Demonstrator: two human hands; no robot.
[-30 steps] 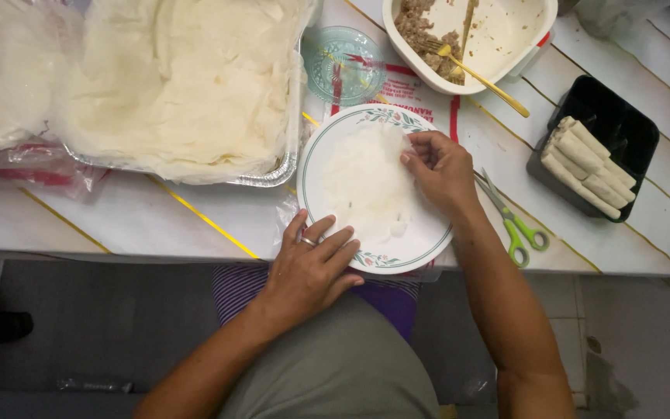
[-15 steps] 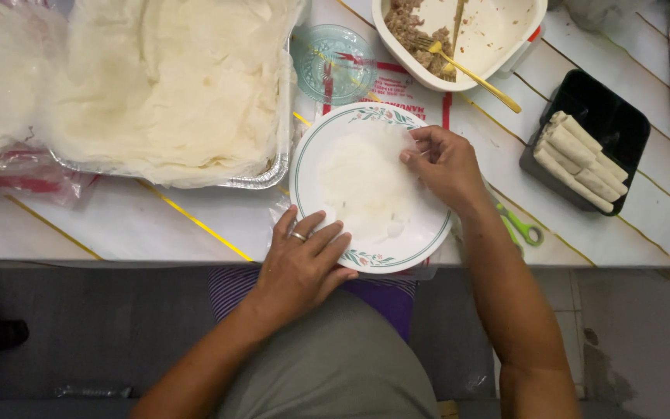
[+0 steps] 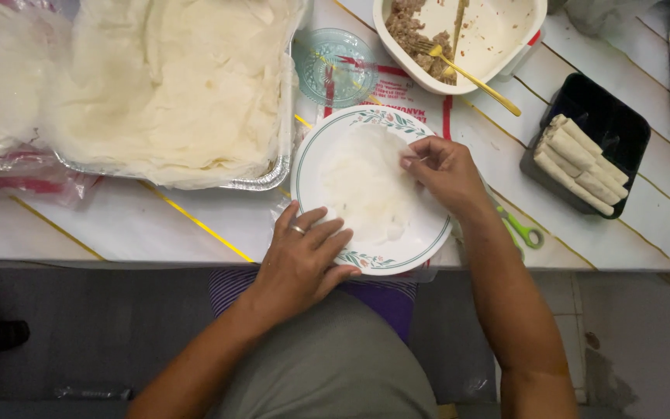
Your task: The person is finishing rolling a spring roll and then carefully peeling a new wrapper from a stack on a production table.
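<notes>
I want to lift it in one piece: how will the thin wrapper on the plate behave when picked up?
The wrapper looks translucent and lies flat on the plate, so it is probably floppy and very light. Its thinness suggests it could tear easily. The right hand pinches its edge while the left hand steadies the near side.

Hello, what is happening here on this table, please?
A person spreads a thin white wrapper on a flowered plate. The left hand presses its near edge; the right hand pinches its far side. A black tray holds finished rolls, and a white dish holds minced filling.
</notes>
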